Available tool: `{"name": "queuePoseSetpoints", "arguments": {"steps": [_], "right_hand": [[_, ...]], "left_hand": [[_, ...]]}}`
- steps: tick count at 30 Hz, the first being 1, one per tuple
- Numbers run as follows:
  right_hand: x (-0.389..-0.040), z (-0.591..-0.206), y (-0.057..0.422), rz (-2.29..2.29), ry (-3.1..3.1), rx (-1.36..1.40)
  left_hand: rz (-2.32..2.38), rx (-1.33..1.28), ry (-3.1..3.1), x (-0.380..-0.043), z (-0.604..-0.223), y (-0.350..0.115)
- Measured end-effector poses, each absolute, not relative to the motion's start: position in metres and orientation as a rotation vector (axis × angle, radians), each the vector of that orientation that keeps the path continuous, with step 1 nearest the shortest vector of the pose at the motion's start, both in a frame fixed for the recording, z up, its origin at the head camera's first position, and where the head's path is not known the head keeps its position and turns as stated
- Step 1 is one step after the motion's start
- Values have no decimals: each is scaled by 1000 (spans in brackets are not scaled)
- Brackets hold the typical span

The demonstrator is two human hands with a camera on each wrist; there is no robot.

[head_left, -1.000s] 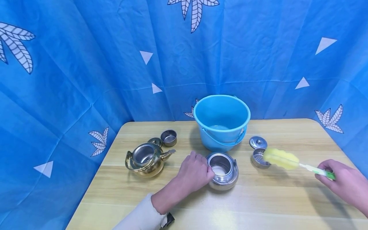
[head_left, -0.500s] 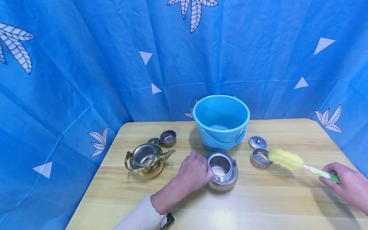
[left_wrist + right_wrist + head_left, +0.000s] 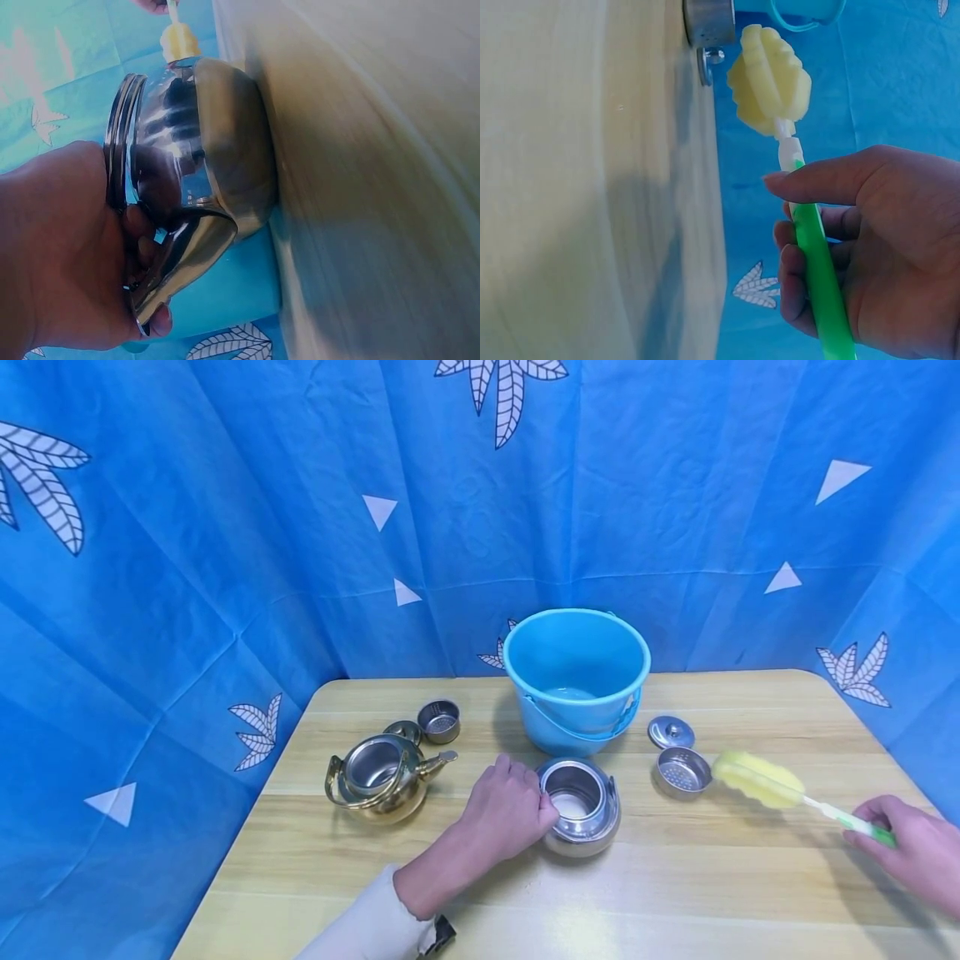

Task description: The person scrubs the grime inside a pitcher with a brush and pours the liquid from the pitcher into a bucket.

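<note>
My left hand (image 3: 498, 814) grips the silver teapot (image 3: 588, 835), which stands upright and lidless on the table. In the left wrist view its fingers curl round the spout (image 3: 184, 259), beside the pot's rim. My right hand (image 3: 903, 843) holds a sponge brush by its green and white handle (image 3: 817, 262), above the table at the right. The brush's yellow sponge head (image 3: 759, 779) points left, just right of the perforated steel strainer (image 3: 682, 772). A silver lid (image 3: 671, 732) lies behind that strainer.
Behind the silver teapot stands a light blue bucket (image 3: 573, 727) with its handle hanging down in front. To the left are a gold teapot (image 3: 386, 797), its lid (image 3: 405, 729) and a second strainer (image 3: 439, 721). Blue patterned cloth (image 3: 450, 527) hangs behind the wooden table (image 3: 720, 893).
My right hand has moved to the right and slightly nearer, carrying the brush, so its sponge head has come away from over the strainer. The left hand and silver teapot stay in place.
</note>
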State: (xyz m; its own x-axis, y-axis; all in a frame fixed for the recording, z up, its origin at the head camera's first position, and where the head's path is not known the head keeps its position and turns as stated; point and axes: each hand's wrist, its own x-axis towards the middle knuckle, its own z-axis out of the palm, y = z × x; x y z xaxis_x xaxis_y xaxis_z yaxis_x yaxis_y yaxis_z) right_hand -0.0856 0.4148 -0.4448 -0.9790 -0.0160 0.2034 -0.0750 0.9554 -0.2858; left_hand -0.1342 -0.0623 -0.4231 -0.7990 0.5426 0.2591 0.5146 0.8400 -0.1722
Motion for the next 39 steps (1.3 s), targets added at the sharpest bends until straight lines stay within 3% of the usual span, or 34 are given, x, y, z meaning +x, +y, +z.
{"name": "queuePoseSetpoints", "arguments": {"steps": [29, 39], "right_hand": [[-98, -473, 432, 483, -3244, 17], [-103, -460, 425, 458, -3189, 99]], "left_hand": [[127, -762, -2840, -133, -422, -61], [134, -754, -2790, -132, -423, -62]]}}
